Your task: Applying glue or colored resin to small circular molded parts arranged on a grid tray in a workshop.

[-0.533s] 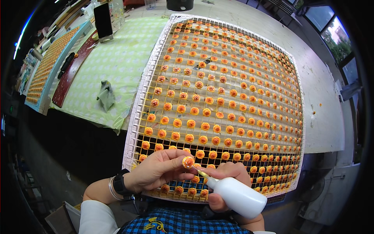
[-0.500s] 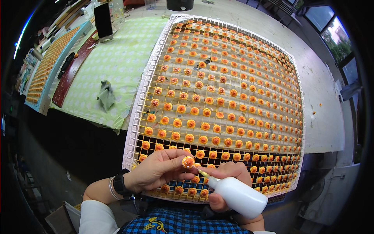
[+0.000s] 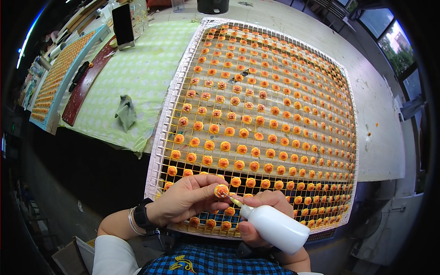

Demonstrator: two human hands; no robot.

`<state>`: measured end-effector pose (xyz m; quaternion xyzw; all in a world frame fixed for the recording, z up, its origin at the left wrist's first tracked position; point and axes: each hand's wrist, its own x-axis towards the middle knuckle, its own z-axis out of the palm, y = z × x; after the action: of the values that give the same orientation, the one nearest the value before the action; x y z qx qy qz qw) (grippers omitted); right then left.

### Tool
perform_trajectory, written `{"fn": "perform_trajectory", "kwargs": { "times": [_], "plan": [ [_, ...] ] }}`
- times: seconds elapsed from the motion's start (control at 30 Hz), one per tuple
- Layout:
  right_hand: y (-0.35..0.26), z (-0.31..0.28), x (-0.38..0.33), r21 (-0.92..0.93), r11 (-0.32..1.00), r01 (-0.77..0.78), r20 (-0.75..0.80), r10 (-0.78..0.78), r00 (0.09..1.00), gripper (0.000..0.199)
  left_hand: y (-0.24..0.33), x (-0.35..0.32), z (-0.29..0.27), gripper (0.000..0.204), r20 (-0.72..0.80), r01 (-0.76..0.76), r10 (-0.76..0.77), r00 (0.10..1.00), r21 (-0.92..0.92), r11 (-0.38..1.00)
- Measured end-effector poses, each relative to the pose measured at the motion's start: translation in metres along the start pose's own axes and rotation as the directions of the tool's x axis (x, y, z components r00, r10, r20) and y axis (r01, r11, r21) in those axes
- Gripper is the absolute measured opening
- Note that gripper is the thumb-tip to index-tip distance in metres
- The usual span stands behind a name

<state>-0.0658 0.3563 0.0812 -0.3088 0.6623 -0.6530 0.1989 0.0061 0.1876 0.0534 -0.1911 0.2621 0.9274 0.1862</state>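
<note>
Between the thumb and fingers of my left hand (image 3: 188,199) is a small round orange-and-yellow piece (image 3: 221,191), with white marks round its edge. My right hand (image 3: 263,206) grips a white squeeze bottle (image 3: 278,228) lying on its side, its thin yellow-based nozzle tip pointing at the piece's face. The tip meets or nearly meets the piece; I cannot tell which. Beneath both hands lies a wire grid rack (image 3: 160,151) with a white frame, holding rows of similar orange pieces. Several pieces toward its upper left look darker and carry whitish marks.
A pale green cloth (image 3: 156,59) covers the table at left, with a crumpled grey rag (image 3: 125,113) on it. Beyond stand a phone on a stand (image 3: 122,25), a dark red board (image 3: 82,94) and a second, blue-framed rack (image 3: 57,107). A black container (image 3: 212,5) is at the back.
The bottle has shifted slightly left and up in my right hand, its nozzle now more over the piece's face. My left hand stays almost still. The view has moved a little.
</note>
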Motion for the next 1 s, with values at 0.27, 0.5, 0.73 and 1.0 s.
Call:
{"fn": "perform_trajectory", "kwargs": {
  "times": [0.27,0.5,0.73,1.0],
  "plan": [
    [0.0015,0.0014,-0.004,-0.169,0.982,0.08,-0.031,-0.086,0.996,0.037,0.0002,-0.0003,0.0006,0.021,-0.015,0.002,-0.002,1.0,0.004,1.0],
    [-0.003,0.0001,-0.0014,-0.177,0.979,0.105,-0.002,-0.107,0.994,0.037,0.0011,-0.0011,0.0027,0.02,-0.024,-0.002,0.002,1.0,0.007,1.0],
    [-0.0031,-0.005,-0.0003,0.046,0.998,-0.038,0.114,0.032,0.993,0.036,0.0001,-0.0008,0.001,0.02,-0.025,0.002,-0.001,1.0,0.018,1.0],
    [-0.0023,0.0002,-0.0022,-0.197,0.977,0.086,0.009,-0.086,0.996,0.038,-0.0012,-0.0006,-0.0004,0.019,-0.047,-0.03,0.034,0.998,0.067,0.997]
  ]
}}
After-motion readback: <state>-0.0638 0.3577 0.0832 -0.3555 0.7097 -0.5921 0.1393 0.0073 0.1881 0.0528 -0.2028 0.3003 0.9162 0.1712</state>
